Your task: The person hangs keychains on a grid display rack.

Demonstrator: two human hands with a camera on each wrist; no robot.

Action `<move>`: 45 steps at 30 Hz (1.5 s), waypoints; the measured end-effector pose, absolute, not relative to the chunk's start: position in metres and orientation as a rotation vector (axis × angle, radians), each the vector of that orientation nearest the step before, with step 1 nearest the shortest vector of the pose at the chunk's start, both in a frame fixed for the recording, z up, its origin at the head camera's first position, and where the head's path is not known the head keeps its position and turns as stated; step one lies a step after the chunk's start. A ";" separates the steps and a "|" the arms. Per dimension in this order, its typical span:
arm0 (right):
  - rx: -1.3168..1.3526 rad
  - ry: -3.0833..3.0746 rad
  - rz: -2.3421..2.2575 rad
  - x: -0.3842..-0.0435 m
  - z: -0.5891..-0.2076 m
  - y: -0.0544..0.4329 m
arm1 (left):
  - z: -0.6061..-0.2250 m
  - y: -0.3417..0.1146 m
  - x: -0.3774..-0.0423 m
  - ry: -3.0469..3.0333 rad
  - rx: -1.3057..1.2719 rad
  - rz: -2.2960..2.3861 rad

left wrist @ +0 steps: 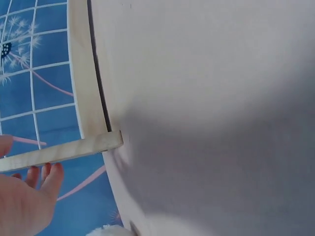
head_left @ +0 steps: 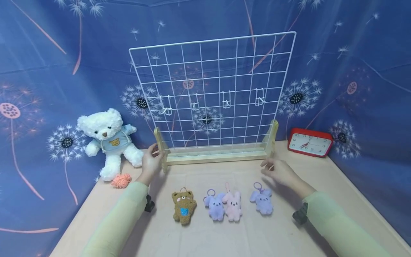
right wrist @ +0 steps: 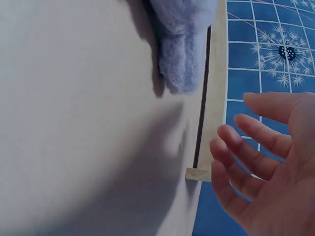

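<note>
A white wire grid rack (head_left: 210, 76) stands upright in a pale wooden base (head_left: 218, 157). My left hand (head_left: 151, 162) holds the base's left wooden side piece (left wrist: 64, 151), thumb on one side and fingers (left wrist: 53, 179) on the other. Near the right end of the base is my right hand (head_left: 277, 171), its fingers (right wrist: 268, 135) loosely bent around nothing. Several plush keychains lie in front: a brown bear (head_left: 184, 208), a purple one (head_left: 216, 207), a pink rabbit (head_left: 232, 206) beside it, and another purple one (head_left: 263, 202). White hooks (head_left: 226, 101) hang on the grid.
A white teddy bear (head_left: 110, 139) in a blue shirt sits at the back left, with an orange yarn bundle (head_left: 121, 181) at its foot. A red clock (head_left: 310, 142) stands at the back right. Behind the table (head_left: 205, 239) hangs a blue dandelion-print cloth (head_left: 363, 53).
</note>
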State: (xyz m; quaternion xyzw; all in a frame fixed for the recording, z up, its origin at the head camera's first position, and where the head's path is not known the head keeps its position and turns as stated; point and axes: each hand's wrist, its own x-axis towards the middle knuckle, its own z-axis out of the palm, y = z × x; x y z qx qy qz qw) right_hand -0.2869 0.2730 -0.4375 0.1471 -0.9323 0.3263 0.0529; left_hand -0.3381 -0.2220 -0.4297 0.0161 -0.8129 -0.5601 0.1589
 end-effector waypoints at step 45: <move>0.661 -3.030 0.853 -0.275 -0.455 0.251 | -0.433 -0.225 -0.346 -2.269 0.126 -1.672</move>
